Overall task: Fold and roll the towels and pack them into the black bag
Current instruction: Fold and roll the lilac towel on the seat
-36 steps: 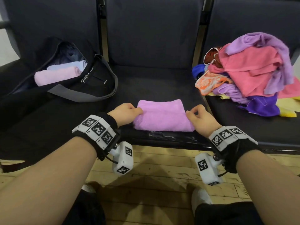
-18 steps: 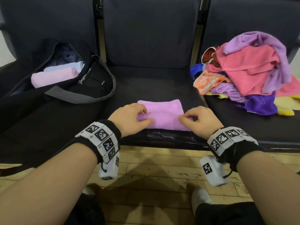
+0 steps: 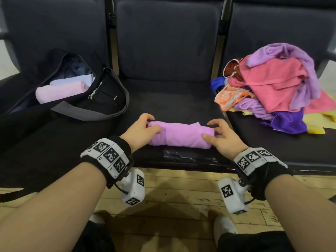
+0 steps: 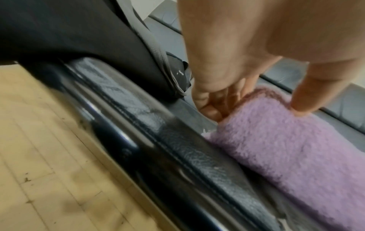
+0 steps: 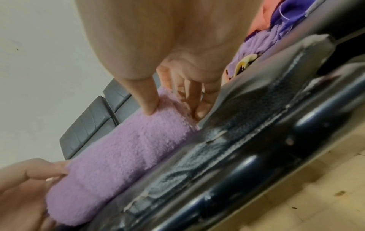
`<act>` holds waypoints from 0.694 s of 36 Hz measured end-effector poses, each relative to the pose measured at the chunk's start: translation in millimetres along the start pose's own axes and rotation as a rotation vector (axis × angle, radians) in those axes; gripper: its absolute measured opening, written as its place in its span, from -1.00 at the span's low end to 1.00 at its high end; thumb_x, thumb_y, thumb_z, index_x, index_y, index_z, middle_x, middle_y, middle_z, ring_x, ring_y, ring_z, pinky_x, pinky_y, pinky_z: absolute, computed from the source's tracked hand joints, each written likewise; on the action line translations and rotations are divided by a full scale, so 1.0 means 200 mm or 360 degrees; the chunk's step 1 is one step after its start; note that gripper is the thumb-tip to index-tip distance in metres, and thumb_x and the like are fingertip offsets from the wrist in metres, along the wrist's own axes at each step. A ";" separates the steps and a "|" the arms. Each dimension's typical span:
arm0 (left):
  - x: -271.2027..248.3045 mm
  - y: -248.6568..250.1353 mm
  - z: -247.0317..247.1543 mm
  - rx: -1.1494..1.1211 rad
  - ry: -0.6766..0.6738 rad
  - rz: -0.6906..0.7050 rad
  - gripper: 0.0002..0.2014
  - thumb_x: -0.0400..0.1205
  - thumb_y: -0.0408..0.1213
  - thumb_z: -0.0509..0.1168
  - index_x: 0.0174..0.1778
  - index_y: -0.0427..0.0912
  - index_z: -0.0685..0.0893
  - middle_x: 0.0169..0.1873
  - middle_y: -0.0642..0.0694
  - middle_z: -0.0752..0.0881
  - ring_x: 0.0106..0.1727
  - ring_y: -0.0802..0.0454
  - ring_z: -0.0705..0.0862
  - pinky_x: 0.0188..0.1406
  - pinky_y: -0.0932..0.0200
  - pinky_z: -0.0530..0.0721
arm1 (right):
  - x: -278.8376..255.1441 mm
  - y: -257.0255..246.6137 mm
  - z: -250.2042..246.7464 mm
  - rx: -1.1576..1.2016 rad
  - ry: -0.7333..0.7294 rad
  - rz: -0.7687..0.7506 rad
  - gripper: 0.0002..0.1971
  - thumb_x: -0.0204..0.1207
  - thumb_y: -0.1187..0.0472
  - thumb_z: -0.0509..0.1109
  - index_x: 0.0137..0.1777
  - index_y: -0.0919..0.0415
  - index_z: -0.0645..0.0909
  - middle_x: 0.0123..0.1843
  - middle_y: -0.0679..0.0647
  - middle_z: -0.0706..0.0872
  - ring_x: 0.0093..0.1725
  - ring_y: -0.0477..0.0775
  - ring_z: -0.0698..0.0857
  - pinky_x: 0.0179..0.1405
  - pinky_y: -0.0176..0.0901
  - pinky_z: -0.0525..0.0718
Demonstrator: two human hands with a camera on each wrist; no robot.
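Note:
A lilac-pink towel (image 3: 180,134) lies as a thick roll across the middle seat, close to its front edge. My left hand (image 3: 154,122) grips the roll's left end, thumb on top and fingers curled over the far side. My right hand (image 3: 209,130) grips the right end the same way. The left wrist view shows the towel (image 4: 286,148) with my left hand (image 4: 256,109) round its end. In the right wrist view my right hand (image 5: 174,109) holds the towel (image 5: 122,153). The black bag (image 3: 101,95) lies open on the left seat, holding a pink roll (image 3: 60,91) and a pale blue roll (image 3: 72,80).
A loose pile of towels (image 3: 276,84) in pink, purple, orange and yellow covers the right seat. The bag's grey strap (image 3: 87,113) loops toward the middle seat. Worn seat edge (image 3: 181,157) and a wooden floor (image 3: 181,197) lie below my wrists.
The towel went from a flat fold to a tight roll. Both hands moved forward over it, away from the seat's front edge, and now hold its ends.

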State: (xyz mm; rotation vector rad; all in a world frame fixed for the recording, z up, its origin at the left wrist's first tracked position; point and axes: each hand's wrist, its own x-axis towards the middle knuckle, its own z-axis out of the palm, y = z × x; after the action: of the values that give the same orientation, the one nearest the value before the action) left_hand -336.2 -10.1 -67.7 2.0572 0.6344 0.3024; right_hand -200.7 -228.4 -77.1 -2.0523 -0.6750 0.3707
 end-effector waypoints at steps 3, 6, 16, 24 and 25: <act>0.01 -0.01 0.01 -0.0080 0.0049 -0.0003 -0.55 0.62 -0.16 0.33 0.43 -0.02 0.41 0.09 -0.08 0.55 0.01 0.06 0.55 -0.13 0.27 0.46 | 0.01 0.00 0.01 -0.0006 0.0089 -0.0009 -0.59 0.57 0.19 0.42 0.36 0.12 0.40 0.07 0.18 0.67 0.08 0.18 0.66 0.22 0.06 0.61; 0.02 -0.01 0.02 0.0012 0.0057 0.0035 -0.76 0.63 -0.17 0.32 0.21 -0.02 0.60 -0.01 -0.08 0.61 -0.03 0.00 0.62 -0.17 0.22 0.53 | 0.02 -0.01 0.01 -0.0105 0.0197 -0.0010 -0.69 0.59 0.14 0.38 0.28 0.16 0.45 -0.14 0.07 0.63 -0.07 0.10 0.63 0.01 -0.11 0.56; 0.00 0.02 0.03 0.0468 0.0214 0.0102 -0.88 0.53 -0.08 0.37 -0.23 -0.01 0.62 0.01 -0.07 0.57 0.08 -0.10 0.62 0.19 -0.05 0.60 | 0.04 -0.02 0.01 -0.0466 0.0354 -0.0277 -0.81 0.49 0.09 0.47 0.00 0.15 0.62 -0.09 0.09 0.66 -0.18 0.04 0.63 -0.05 0.01 0.67; -0.07 0.02 0.03 0.0495 0.0067 0.0481 -0.65 0.47 0.26 0.37 -0.17 0.03 0.66 -0.18 0.11 0.71 -0.09 0.11 0.67 0.05 0.06 0.66 | -0.05 -0.07 0.04 -0.0806 0.0203 -0.0447 -0.54 0.43 -0.28 0.37 -0.03 0.12 0.77 -0.04 0.03 0.80 0.03 0.08 0.72 0.19 -0.01 0.59; -0.07 0.02 0.02 0.0562 0.0015 0.0468 -0.55 0.40 0.38 0.33 -0.12 0.05 0.66 -0.13 0.13 0.70 -0.05 0.11 0.67 0.07 0.07 0.64 | -0.06 -0.08 0.05 -0.0906 0.0151 -0.0452 -0.44 0.37 -0.37 0.33 0.02 0.12 0.75 0.01 0.01 0.78 0.08 0.06 0.69 0.27 -0.02 0.53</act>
State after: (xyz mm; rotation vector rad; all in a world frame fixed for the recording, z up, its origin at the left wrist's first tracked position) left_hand -345.6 -22.2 -65.4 2.4956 0.4094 0.3906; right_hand -220.0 -220.8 -68.1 -2.4337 -1.0891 -0.1002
